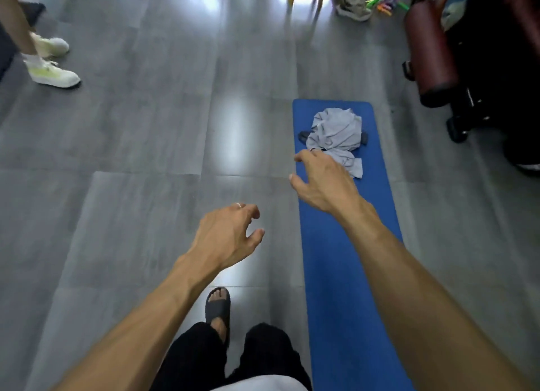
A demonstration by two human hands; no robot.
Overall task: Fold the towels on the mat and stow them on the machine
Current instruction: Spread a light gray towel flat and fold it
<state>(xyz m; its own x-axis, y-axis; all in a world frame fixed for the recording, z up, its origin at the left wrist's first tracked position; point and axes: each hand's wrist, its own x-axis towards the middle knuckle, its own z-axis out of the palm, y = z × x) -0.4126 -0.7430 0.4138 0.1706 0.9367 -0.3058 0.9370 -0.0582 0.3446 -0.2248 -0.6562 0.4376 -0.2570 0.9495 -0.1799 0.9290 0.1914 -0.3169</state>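
Both bare forearms reach forward from the bottom of the view, above black trousers and a dark slide sandal (218,309) planted on the grey floor (131,145). The left hand (226,236) hangs over the floor just left of the mat, palm down, its fingers (253,210) loosely curled and spread, holding nothing; a ring shows on one finger. The right hand (323,183) is farther ahead, over the mat's left half, fingers relaxed and apart, also empty. Whether its fingertips touch the cloth cannot be told; they sit at the near edge of the pile.

A blue mat (344,274) lies flat on the floor, its long axis running from the person's feet away toward the far end of the room, its far short edge rounded at the corners. Near that far end lies a crumpled heap of light grey towels (336,130), unfolded, with one loose corner trailing toward the person and a darker cloth (304,136) peeking out at both sides underneath.

To the right of the mat stands a dark machine with maroon padded rollers (429,49) and small black wheels. At far left, another person's legs in pale sneakers (52,75) stand on the floor.
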